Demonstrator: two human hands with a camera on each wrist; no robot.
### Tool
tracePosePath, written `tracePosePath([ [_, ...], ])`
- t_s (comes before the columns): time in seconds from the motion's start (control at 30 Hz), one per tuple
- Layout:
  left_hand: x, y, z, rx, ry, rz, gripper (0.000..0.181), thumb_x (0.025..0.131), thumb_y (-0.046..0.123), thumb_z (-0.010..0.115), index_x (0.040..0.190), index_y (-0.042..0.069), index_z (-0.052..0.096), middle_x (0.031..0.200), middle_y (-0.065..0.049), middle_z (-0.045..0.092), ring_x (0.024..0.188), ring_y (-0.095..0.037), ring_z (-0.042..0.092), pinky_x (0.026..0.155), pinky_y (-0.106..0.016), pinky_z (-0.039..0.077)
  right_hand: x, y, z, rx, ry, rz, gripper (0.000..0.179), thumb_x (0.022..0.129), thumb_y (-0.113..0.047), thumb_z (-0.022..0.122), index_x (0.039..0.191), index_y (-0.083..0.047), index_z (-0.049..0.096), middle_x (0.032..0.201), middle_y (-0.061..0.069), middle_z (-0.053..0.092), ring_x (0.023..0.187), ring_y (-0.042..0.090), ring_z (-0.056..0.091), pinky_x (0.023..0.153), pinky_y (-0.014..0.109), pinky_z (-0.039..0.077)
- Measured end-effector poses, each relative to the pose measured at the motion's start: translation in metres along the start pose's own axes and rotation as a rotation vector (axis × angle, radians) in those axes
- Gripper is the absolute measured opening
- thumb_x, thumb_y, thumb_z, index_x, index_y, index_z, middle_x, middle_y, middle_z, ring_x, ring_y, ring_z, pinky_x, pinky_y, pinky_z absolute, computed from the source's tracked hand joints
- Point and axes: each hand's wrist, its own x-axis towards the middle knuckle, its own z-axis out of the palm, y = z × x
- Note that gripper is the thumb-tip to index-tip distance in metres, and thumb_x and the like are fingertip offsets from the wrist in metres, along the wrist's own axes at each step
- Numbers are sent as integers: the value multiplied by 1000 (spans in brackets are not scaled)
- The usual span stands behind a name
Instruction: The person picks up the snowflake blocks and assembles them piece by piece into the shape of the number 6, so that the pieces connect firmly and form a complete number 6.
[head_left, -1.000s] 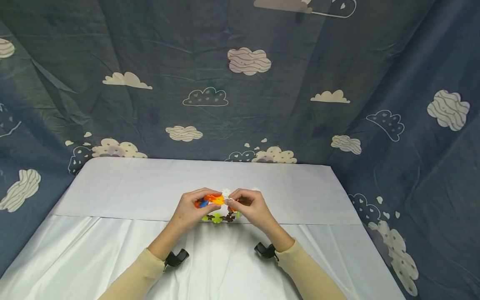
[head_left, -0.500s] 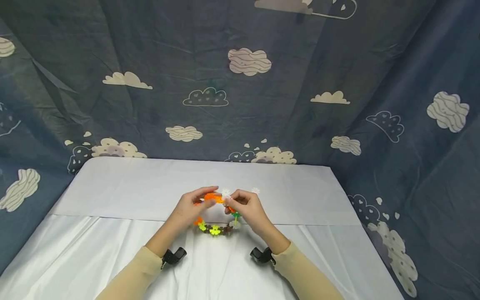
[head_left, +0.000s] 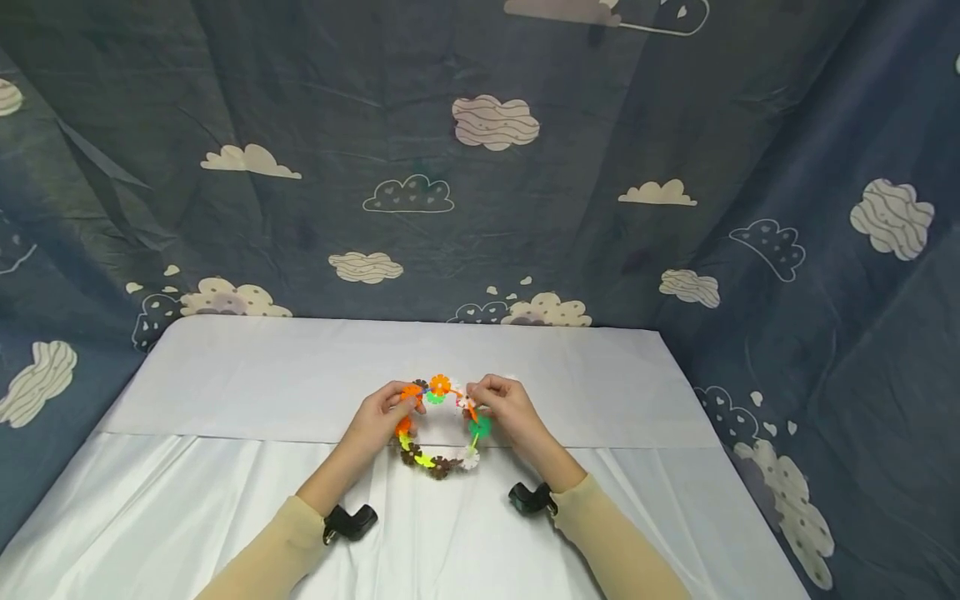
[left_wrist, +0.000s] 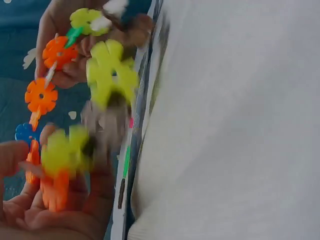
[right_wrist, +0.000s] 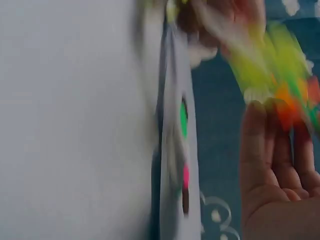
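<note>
- Centre of frame: flower-piece ring [head_left: 441,469] now spread rounder, suggesting its links hold.
- Left hand [head_left: 377,419]: fingers pinch orange piece [head_left: 411,391].
- Right hand [head_left: 512,407]: fingers pinch ring; exact piece unclear.

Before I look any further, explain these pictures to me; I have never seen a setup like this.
There is no robot here, only a person's two bare hands. The widest picture comes from a camera on the head, looking forward and down. The other two come from a camera on each wrist; they show the scene turned sideways, partly blurred. The black devices at the wrists are probably those cameras.

The left hand and right hand hold up a ring of linked, colourful flower-shaped pieces, one on each side.

Below is a white-covered table. Beyond the ring, a green piece, a pink piece and a brown piece appear to lie on it. A dark curtain printed with clouds hangs behind.
</note>
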Motion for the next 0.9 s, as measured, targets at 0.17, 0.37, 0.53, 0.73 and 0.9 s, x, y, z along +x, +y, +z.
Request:
tracePosePath([
  [0.17, 3, -5, -2, -27, 16, -54, 28, 109, 16, 58, 130, 0, 66, 89, -12, 67, 65, -13, 56, 62, -24, 53, 13, 4, -34, -249, 107, -3, 36, 108, -31, 63, 109, 4, 72, 93, 11, 77, 77, 16, 70, 72, 33, 64],
  [0.37, 2, -8, -3, 185, -13, -11, 47, 98, 17, 75, 142, 15, 61, 129, -17, 69, 95, -27, 63, 70, -25, 53, 24, 11, -48, -765, 163, -21, 26, 100, -27, 73, 118, -8, 76, 87, 7, 72, 65, 13, 59, 58, 25, 47],
  [0.53, -1, -6, -3, 367, 52, 80, 40, 93, 23, 82, 127, 17, 61, 139, -17, 67, 107, -31, 68, 85, -39, 58, 34, 8, -34, -1037, 10, -54, 37, 97, -34, 78, 129, -16, 75, 87, 2, 69, 72, 15, 56, 67, 29, 44],
  [0.73, -5, -4, 0, 365, 4, 139, 37, 93, 20, 83, 128, 25, 73, 127, -8, 72, 73, -22, 67, 65, -32, 59, 42, 8, -28, -1094, -10, -22, 24, 92, -28, 84, 111, -15, 77, 81, 0, 61, 76, 17, 52, 70, 31, 40],
  [0.9, -9, 1, 8, 464, -21, 235, 38, 93, 22, 83, 129, 24, 75, 133, -1, 74, 123, -27, 69, 108, -50, 55, 35, 12, -36, -832, 50, -13, 14, 93, -20, 82, 94, -10, 72, 82, 0, 65, 72, 13, 51, 67, 25, 41],
])
